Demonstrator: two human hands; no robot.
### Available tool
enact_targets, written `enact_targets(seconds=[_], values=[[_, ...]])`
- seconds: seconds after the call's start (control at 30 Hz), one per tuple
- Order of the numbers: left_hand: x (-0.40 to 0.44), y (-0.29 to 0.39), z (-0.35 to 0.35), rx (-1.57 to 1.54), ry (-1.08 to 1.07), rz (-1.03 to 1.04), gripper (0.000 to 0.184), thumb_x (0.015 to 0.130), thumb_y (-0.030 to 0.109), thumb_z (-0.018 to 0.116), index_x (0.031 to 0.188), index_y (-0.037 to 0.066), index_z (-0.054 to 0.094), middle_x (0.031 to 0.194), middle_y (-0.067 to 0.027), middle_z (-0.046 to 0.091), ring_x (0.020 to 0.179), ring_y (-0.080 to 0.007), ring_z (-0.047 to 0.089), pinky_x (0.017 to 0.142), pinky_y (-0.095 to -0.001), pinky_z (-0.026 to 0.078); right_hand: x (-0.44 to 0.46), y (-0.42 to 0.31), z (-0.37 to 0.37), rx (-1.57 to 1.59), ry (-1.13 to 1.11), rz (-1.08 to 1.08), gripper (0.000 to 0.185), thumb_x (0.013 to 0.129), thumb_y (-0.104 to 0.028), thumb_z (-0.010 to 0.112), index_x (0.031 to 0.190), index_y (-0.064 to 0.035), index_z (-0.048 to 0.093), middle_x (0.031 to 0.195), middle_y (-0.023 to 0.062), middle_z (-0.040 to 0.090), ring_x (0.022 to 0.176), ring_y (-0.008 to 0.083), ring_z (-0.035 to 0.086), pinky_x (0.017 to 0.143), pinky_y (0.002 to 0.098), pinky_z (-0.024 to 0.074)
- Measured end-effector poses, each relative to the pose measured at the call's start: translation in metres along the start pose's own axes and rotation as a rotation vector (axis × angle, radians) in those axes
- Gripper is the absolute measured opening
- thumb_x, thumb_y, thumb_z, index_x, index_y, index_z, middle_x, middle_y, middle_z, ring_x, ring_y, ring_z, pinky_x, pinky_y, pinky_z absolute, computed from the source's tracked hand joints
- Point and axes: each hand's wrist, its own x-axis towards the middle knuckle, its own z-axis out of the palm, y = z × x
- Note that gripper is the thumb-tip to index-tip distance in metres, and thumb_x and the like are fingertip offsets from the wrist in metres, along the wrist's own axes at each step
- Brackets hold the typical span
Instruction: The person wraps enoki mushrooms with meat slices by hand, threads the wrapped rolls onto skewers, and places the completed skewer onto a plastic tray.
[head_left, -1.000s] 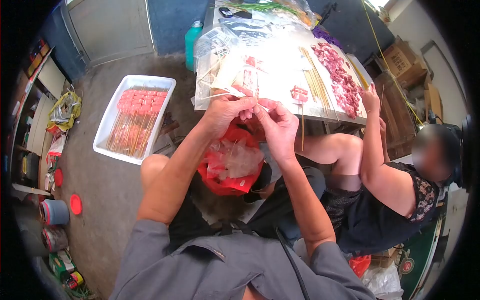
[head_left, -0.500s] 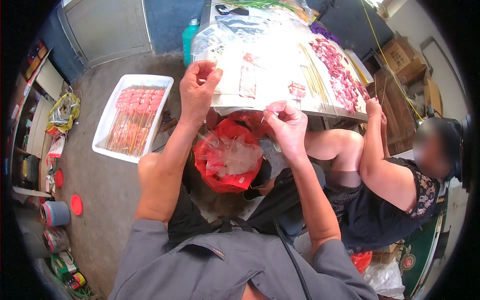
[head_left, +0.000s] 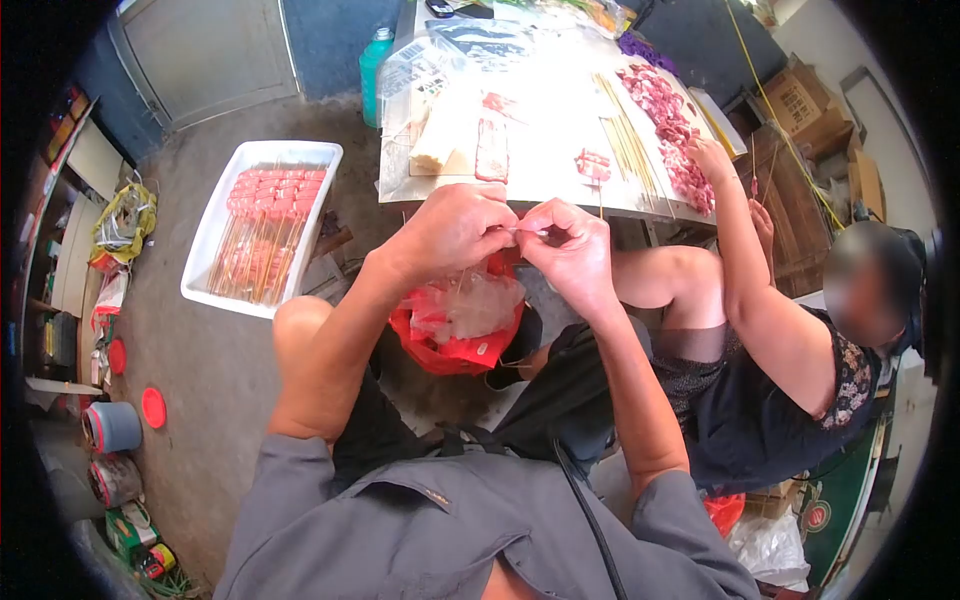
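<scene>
My left hand (head_left: 450, 228) and my right hand (head_left: 572, 250) meet fingertip to fingertip at the table's near edge. Both are closed in a pinch around something small and pale that I cannot make out. Just beyond them, on the bright white table (head_left: 550, 140), lies a flat strip of meat (head_left: 492, 150). To its right is a short skewer of meat (head_left: 593, 165), with a bundle of bare bamboo skewers (head_left: 630, 150) beside it. Below my hands stands a red plastic bag (head_left: 455, 335) with clear plastic in it.
A white tray (head_left: 330, 165) of meat skewers is at the left. A pile of cut meat (head_left: 660, 95) lies along the table's right side, where a co-worker's hand (head_left: 710, 158) reaches in. A teal bottle (head_left: 372, 75) stands by the table's left edge.
My left hand has come down and right from the table's left side to meet my right hand. The co-worker's hand has moved up to the meat pile.
</scene>
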Motion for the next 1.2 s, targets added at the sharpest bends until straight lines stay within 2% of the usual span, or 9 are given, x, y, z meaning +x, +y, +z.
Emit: enact_targets(seconds=[0.33, 0.43, 0.5, 0.53, 0.6, 0.7, 0.83, 0.9, 1.2], values=[[-0.001, 0.002, 0.011, 0.119, 0.067, -0.070, 0.007, 0.078, 0.007, 0.066, 0.082, 0.001, 0.066, 0.078, -0.0158, 0.061, 0.075, -0.0337, 0.059, 0.068, -0.0415, 0.048, -0.001, 0.004, 0.006, 0.187, 0.060, 0.179, 0.004, 0.080, 0.003, 0.068, 0.083, 0.0007, 0.068, 0.081, 0.0030, 0.069, 0.073, 0.0061, 0.061, 0.065, 0.0229, 0.0511], [0.000, 0.002, 0.012, -0.074, 0.097, -0.218, 0.010, 0.080, 0.006, 0.067, 0.087, 0.000, 0.067, 0.080, -0.0154, 0.064, 0.076, -0.0286, 0.062, 0.069, -0.0374, 0.048, 0.003, 0.002, 0.010, 0.288, 0.111, 0.214, 0.004, 0.082, 0.004, 0.069, 0.085, 0.0005, 0.068, 0.082, 0.0025, 0.069, 0.074, 0.0059, 0.061, 0.066, 0.0226, 0.0508], [-0.001, 0.003, 0.012, -0.261, 0.157, -0.338, 0.010, 0.085, 0.004, 0.067, 0.094, -0.001, 0.069, 0.083, -0.0094, 0.068, 0.074, -0.0174, 0.062, 0.068, -0.0306, 0.049, 0.004, 0.003, 0.012, 0.260, 0.120, 0.174, 0.005, 0.083, 0.005, 0.069, 0.086, 0.0007, 0.069, 0.082, 0.0026, 0.069, 0.075, 0.0064, 0.062, 0.067, 0.0232, 0.0515], [-0.001, 0.003, 0.013, -0.260, 0.157, -0.338, 0.010, 0.085, 0.004, 0.067, 0.094, -0.001, 0.069, 0.083, -0.0094, 0.068, 0.074, -0.0174, 0.062, 0.068, -0.0306, 0.049, 0.005, 0.001, 0.012, 0.260, 0.119, 0.173, 0.005, 0.083, 0.005, 0.069, 0.086, 0.0007, 0.069, 0.082, 0.0026, 0.069, 0.075, 0.0064, 0.062, 0.067, 0.0232, 0.0515], [-0.002, 0.004, 0.014, -0.621, 0.143, -0.551, 0.009, 0.089, 0.005, 0.067, 0.097, 0.001, 0.070, 0.083, -0.0025, 0.068, 0.074, -0.0089, 0.060, 0.067, -0.0251, 0.049, 0.006, -0.003, 0.012, 0.324, 0.118, 0.119, 0.005, 0.083, 0.005, 0.070, 0.086, 0.0013, 0.068, 0.083, 0.0033, 0.069, 0.076, 0.0080, 0.063, 0.068, 0.0242, 0.0524], [-0.001, 0.008, 0.009, -0.735, 0.142, -0.585, 0.007, 0.090, 0.005, 0.067, 0.095, 0.002, 0.071, 0.083, -0.0002, 0.067, 0.072, -0.0070, 0.060, 0.067, -0.0227, 0.049, 0.006, -0.001, 0.014, 0.313, 0.123, 0.030, 0.005, 0.084, 0.005, 0.069, 0.086, 0.0011, 0.068, 0.086, 0.0042, 0.069, 0.079, 0.0092, 0.063, 0.070, 0.0249, 0.0532], [-0.002, 0.003, 0.009, -0.851, 0.148, -0.563, 0.009, 0.090, 0.006, 0.068, 0.096, 0.001, 0.070, 0.083, -0.0023, 0.068, 0.073, -0.0082, 0.062, 0.069, -0.0231, 0.050, 0.005, -0.004, 0.012, 0.102, 0.165, -0.004, 0.006, 0.082, 0.004, 0.071, 0.086, 0.0002, 0.069, 0.088, 0.0070, 0.070, 0.080, 0.0121, 0.065, 0.072, 0.0272, 0.0529], [-0.001, 0.006, 0.008, -0.925, 0.128, -0.627, 0.011, 0.091, 0.008, 0.067, 0.097, 0.000, 0.070, 0.083, -0.0038, 0.069, 0.073, -0.0094, 0.063, 0.070, -0.0237, 0.051, 0.005, -0.002, 0.010, -0.103, 0.187, -0.160, 0.008, 0.079, 0.004, 0.072, 0.086, -0.0006, 0.069, 0.088, 0.0097, 0.070, 0.082, 0.0170, 0.066, 0.075, 0.0301, 0.0521], [-0.003, -0.002, 0.008, -1.046, 0.122, -0.753, 0.012, 0.093, 0.011, 0.066, 0.095, 0.000, 0.069, 0.083, -0.0062, 0.069, 0.071, -0.0119, 0.064, 0.067, -0.0246, 0.053, -0.001, 0.004, 0.016, -0.145, 0.216, -0.187, 0.009, 0.078, 0.003, 0.071, 0.087, -0.0008, 0.070, 0.090, 0.0122, 0.070, 0.086, 0.0238, 0.066, 0.078, 0.0328, 0.0520]])
